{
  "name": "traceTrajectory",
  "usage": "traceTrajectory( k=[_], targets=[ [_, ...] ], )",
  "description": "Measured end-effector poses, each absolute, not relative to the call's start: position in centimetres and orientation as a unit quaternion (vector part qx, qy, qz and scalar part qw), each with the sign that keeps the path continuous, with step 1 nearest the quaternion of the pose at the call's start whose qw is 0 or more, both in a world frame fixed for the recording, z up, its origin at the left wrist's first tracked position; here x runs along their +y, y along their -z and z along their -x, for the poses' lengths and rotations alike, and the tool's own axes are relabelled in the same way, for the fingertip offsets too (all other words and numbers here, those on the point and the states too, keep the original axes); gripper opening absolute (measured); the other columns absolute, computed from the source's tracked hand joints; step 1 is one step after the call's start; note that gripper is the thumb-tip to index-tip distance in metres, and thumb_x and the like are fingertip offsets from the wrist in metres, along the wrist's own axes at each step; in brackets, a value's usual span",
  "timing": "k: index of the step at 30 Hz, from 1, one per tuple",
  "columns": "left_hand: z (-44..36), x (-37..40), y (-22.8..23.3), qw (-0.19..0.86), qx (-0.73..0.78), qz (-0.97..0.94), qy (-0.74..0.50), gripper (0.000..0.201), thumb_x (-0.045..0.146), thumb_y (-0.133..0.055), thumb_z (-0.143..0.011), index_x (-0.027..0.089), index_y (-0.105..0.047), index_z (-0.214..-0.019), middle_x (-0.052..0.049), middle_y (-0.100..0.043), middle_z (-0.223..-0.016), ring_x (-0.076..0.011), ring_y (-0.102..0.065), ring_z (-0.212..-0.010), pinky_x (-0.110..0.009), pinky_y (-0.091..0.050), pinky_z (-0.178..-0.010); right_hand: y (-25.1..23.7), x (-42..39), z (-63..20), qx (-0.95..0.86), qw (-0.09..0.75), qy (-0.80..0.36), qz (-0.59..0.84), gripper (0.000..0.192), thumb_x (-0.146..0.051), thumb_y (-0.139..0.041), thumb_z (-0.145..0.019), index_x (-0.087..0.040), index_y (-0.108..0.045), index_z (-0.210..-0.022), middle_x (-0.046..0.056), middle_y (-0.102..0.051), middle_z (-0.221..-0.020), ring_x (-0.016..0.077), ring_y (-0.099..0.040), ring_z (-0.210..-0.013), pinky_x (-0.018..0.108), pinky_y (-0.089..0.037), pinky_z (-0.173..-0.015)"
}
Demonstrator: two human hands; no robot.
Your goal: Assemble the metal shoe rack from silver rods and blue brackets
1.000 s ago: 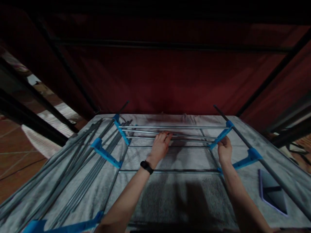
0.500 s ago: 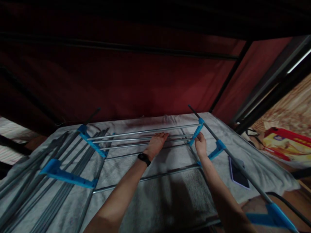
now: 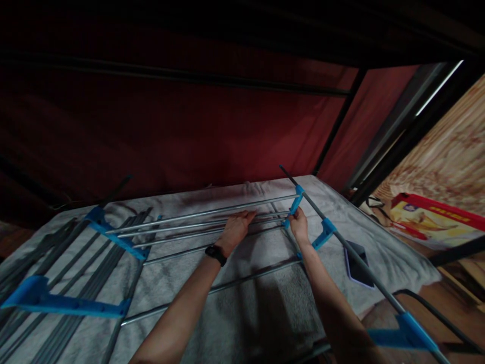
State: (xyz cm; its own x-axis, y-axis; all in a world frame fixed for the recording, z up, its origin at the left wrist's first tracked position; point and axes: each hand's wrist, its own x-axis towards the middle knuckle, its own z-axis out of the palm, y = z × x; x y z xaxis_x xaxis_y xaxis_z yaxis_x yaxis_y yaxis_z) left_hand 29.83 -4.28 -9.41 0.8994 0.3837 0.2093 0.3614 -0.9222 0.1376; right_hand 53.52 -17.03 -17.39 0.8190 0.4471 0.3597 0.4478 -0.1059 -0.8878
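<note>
Nearest: blue bracket (image 3: 411, 333) lower right, on the rack frame's (image 3: 313, 203) side pole. Frame lies on gray blanket (image 3: 401, 263); loose tubes (image 3: 93, 283) to its left, phone (image 3: 355, 270) by the right pole. Left hand (image 3: 234, 231), dark band (image 3: 215, 254) on wrist, lies over metal rods (image 3: 204, 213) mid-span; can't tell if fingers close around any. Right hand (image 3: 299, 225) has fingers and thumb closed on the rods' right-end bracket (image 3: 296, 200). Farther right, red-and-yellow box (image 3: 435, 217). Behind all, red backdrop (image 3: 208, 131).
</note>
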Motion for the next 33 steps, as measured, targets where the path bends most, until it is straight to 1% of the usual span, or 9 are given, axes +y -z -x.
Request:
traceTrajectory(
  k=[2,7,13,17,22,28,33],
  targets=[
    [-29.88,-4.19,9.38,0.048,0.19,-0.973,-0.119,0.057,0.001,-0.046,-0.09,0.022,-0.057,-0.141,-0.01,-0.07,-0.121,-0.0207,-0.066,-0.108,-0.033,-0.049,-0.1,17.36,-16.81,-53.5,-0.297,0.586,0.015,0.754,0.032,-0.031,-0.052,-0.073,-0.02,-0.062,-0.102,0.007,-0.068,-0.097,0.0237,-0.061,-0.092,0.039,-0.049,-0.09],
    [-29.75,-3.88,9.29,0.045,0.188,-0.973,-0.125,0.059,0.001,-0.045,-0.089,0.023,-0.056,-0.142,-0.009,-0.069,-0.124,-0.0209,-0.066,-0.108,-0.034,-0.05,-0.099,17.09,-16.53,-53.19,-0.294,0.554,0.047,0.777,0.032,-0.037,-0.057,-0.076,-0.02,-0.06,-0.103,0.009,-0.066,-0.099,0.0257,-0.06,-0.093,0.041,-0.048,-0.091],
    [-29.54,-4.01,9.14,0.043,0.196,-0.97,-0.134,0.058,0.003,-0.044,-0.09,0.025,-0.056,-0.142,-0.008,-0.069,-0.123,-0.0202,-0.067,-0.106,-0.032,-0.05,-0.098,16.76,-16.38,-53.0,-0.304,0.541,0.071,0.781,0.028,-0.038,-0.051,-0.084,-0.02,-0.061,-0.103,0.012,-0.067,-0.103,0.0278,-0.06,-0.099,0.043,-0.046,-0.094],
    [-29.58,-4.14,8.79,0.049,0.197,-0.97,-0.136,0.059,0.003,-0.044,-0.091,0.026,-0.054,-0.145,-0.009,-0.07,-0.122,-0.0203,-0.067,-0.107,-0.033,-0.05,-0.099,16.68,-16.34,-53.02,-0.298,0.536,0.065,0.787,0.028,-0.044,-0.05,-0.088,-0.02,-0.061,-0.099,0.012,-0.067,-0.099,0.0276,-0.061,-0.095,0.042,-0.047,-0.091],
    [-29.74,-4.06,8.62,0.047,0.2,-0.969,-0.139,0.057,0.003,-0.043,-0.092,0.025,-0.056,-0.143,-0.008,-0.071,-0.121,-0.021,-0.067,-0.107,-0.033,-0.05,-0.099,16.64,-16.4,-53.02,-0.291,0.538,0.07,0.788,0.027,-0.046,-0.051,-0.088,-0.021,-0.061,-0.093,0.01,-0.067,-0.091,0.0258,-0.06,-0.087,0.04,-0.047,-0.086],
    [-29.69,-4.02,8.71,0.048,0.196,-0.969,-0.145,0.058,0.002,-0.043,-0.091,0.025,-0.056,-0.143,-0.009,-0.07,-0.124,-0.0207,-0.065,-0.112,-0.033,-0.048,-0.103,16.53,-16.44,-53.01,-0.293,0.538,0.067,0.788,0.027,-0.046,-0.049,-0.088,-0.022,-0.06,-0.09,0.009,-0.067,-0.09,0.0255,-0.059,-0.086,0.039,-0.045,-0.085],
    [-29.67,-4.12,8.53,0.052,0.204,-0.968,-0.138,0.057,0.003,-0.044,-0.092,0.025,-0.056,-0.143,-0.008,-0.07,-0.124,-0.0201,-0.066,-0.111,-0.033,-0.048,-0.102,16.48,-16.43,-52.97,-0.291,0.54,0.061,0.788,0.027,-0.045,-0.05,-0.087,-0.022,-0.061,-0.09,0.008,-0.067,-0.089,0.0245,-0.058,-0.084,0.037,-0.045,-0.083]
  ],
)
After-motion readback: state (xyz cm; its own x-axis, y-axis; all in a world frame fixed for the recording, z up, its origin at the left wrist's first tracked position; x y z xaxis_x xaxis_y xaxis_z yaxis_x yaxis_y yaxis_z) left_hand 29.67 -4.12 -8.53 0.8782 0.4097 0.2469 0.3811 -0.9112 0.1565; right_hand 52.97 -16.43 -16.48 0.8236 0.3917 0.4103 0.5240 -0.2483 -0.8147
